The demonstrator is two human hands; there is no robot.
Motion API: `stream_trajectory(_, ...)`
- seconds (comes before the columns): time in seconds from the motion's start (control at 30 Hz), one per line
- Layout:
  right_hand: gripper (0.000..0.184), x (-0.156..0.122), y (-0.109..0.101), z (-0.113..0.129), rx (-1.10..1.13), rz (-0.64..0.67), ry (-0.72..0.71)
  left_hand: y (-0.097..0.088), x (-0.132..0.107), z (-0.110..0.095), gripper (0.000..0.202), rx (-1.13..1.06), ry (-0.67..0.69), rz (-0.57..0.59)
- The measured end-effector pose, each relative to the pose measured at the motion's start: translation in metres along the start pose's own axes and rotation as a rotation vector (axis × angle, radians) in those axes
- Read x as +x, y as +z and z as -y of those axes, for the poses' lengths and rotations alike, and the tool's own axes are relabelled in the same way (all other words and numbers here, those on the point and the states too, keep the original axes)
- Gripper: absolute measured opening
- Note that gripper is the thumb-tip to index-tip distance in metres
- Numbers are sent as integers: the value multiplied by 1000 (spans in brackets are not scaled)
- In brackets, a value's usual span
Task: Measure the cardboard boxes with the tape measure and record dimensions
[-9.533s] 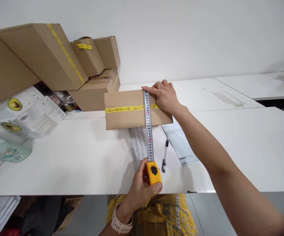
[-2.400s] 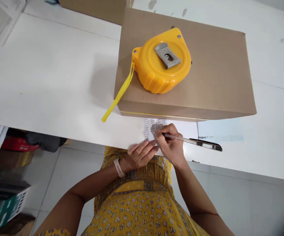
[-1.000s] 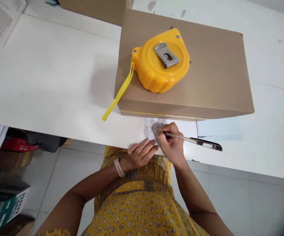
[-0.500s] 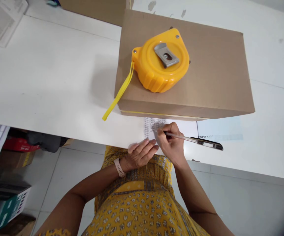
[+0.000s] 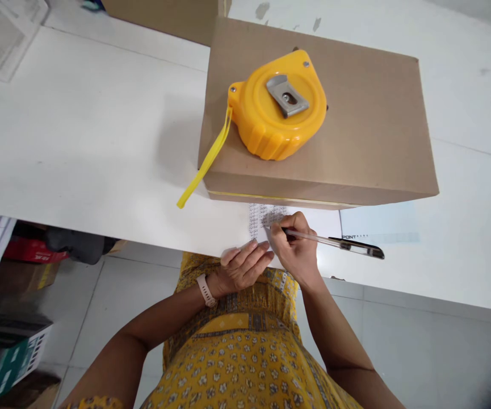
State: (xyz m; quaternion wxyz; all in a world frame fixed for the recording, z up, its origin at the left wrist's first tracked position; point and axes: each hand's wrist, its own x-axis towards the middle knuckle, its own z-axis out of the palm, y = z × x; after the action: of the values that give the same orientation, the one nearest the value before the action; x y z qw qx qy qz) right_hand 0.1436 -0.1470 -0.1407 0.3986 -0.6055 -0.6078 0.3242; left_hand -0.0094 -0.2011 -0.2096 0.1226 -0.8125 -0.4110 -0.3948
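Note:
My right hand (image 5: 295, 247) grips a pen (image 5: 334, 242) with a clear barrel and black ends, its tip down on a notebook page (image 5: 324, 221) that bears columns of small handwriting. Part of the page goes out of sight behind the cardboard box (image 5: 368, 125). My left hand (image 5: 245, 267) lies with its fingers stretched out at the table's front edge, by the page's lower left corner, and holds nothing. On top of the box rests a large yellow tape measure (image 5: 281, 108) with a metal clip and a yellow strap hanging over the box's left side.
The notebook's pale blue cover (image 5: 379, 221) lies to the right of the page. Another cardboard box (image 5: 164, 20) stands at the back of the white table (image 5: 100, 130). Papers (image 5: 7, 34) lie at the far left. Several boxes and a dark item (image 5: 75, 244) are below, left.
Almost nothing differs. Both hands keep their places, and the pen stays at the same spot on the page apart from a very slight shift.

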Motion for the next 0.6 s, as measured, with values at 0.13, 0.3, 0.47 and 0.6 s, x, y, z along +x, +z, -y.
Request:
stream_trajectory(0.13,20,0,0,1,-7,-3,-10,-1,0,0,22,26,2,20)
stream_trajectory(0.3,20,0,0,1,7,0,8,-1,0,0,21,17,-4,13)
stream_trajectory(0.47,20,0,1,-1,-1,-7,-6,0,0,0,19,11,-4,8)
stream_trajectory(0.6,20,0,0,-2,-8,-29,0,0,0,0,19,9,2,3)
